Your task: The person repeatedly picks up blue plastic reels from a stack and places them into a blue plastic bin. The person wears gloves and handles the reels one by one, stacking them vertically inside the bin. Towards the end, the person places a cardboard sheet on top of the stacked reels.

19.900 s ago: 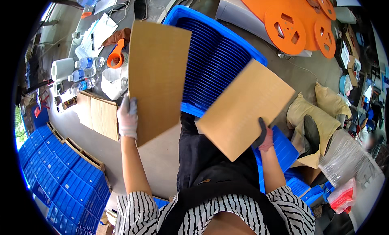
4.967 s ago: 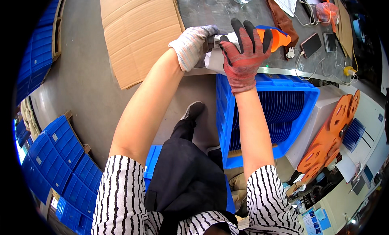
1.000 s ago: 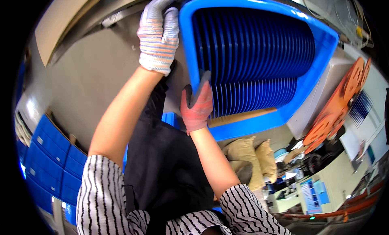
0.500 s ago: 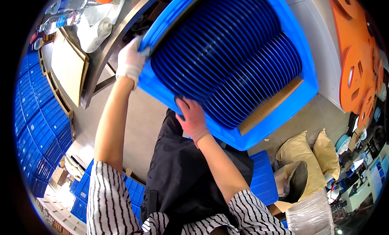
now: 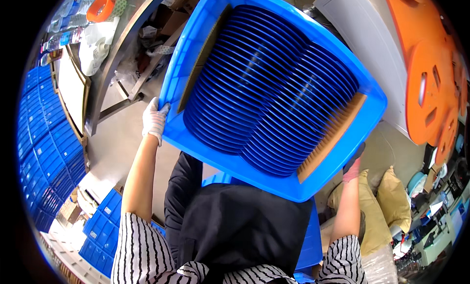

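Observation:
A large blue plastic bin (image 5: 267, 179) stands tilted in front of me, its open top facing me. Two side-by-side rows of thin dark-blue round discs (image 5: 274, 88) fill it, with brown cardboard (image 5: 333, 137) along the right end and another strip at the left. My left hand (image 5: 155, 121), in a white knit glove, is closed on the bin's left rim. At the lower right side, my right hand (image 5: 352, 166), in a pink glove with a dark palm, is closed against the bin's edge; its fingers are partly hidden.
Under the bin lies my black apron (image 5: 245, 220). A metal-edged table (image 5: 117, 44) holds bottles and an orange ring at upper left. Blue crates (image 5: 51, 137) are stacked at far left. Orange slotted plates (image 5: 428, 98) stand at right, above tan sacks (image 5: 374, 205).
My right hand has moved from the bin's near edge to its right side. The bin has shifted slightly down toward me. My left hand has come lower, still on the rim.

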Demonstrator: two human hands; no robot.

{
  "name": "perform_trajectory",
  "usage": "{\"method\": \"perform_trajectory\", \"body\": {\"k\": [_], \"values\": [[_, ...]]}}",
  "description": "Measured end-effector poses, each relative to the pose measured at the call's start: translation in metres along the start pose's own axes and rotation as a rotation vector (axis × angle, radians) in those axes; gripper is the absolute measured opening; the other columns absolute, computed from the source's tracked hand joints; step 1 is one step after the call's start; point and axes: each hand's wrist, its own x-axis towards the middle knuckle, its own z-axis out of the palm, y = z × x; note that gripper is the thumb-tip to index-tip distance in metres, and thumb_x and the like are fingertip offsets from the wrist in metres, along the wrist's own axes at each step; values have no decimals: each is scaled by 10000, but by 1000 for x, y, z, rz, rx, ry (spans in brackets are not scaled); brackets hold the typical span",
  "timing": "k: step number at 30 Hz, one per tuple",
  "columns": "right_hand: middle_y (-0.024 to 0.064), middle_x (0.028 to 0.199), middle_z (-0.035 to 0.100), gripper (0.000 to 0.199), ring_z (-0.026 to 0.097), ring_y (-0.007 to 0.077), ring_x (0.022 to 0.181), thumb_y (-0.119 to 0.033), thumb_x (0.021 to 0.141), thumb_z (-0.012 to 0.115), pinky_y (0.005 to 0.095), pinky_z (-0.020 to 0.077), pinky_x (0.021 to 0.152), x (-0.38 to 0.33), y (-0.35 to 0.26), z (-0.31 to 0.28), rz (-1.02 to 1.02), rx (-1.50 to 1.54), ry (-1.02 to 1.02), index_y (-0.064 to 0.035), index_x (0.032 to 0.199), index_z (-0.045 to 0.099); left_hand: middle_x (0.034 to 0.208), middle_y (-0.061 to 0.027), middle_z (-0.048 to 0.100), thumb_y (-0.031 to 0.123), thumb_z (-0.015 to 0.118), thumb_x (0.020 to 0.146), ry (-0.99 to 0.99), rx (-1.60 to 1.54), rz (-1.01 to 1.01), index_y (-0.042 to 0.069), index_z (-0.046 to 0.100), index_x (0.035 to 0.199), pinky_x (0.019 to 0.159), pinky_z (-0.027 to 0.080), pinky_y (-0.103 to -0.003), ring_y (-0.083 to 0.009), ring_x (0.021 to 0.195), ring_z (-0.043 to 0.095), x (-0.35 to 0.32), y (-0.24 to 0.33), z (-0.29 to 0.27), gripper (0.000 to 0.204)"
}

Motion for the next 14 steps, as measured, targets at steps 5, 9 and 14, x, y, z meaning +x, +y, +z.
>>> {"method": "perform_trajectory", "body": {"k": [5,9,14], "values": [[44,1254,549,475,557,180,1104,-403,1027,401,331,485,926,-7,16,20,-165,33,-42,-122,1410,388,1086,-184,666,513,652,845,-412,444,136,23,598,1198,873,477,-412,-295,994,632,45,97,-41,606],[52,1223,566,455,587,189,1045,-378,1033,396,333,503,891,-6,10,30,-173,-11,19,-111,1402,389,1068,-125,664,460,685,838,-383,-204,-52,27,588,1252,876,482,-347,-225,949,622,77,126,-10,607],[87,1238,584,540,605,241,1038,-431,1007,448,380,519,885,-17,6,47,54,289,-250,-85,1416,376,1197,-90,642,278,763,812,-622,-456,-123,47,508,1360,960,458,-379,-219,1027,607,98,119,1,646]]}}
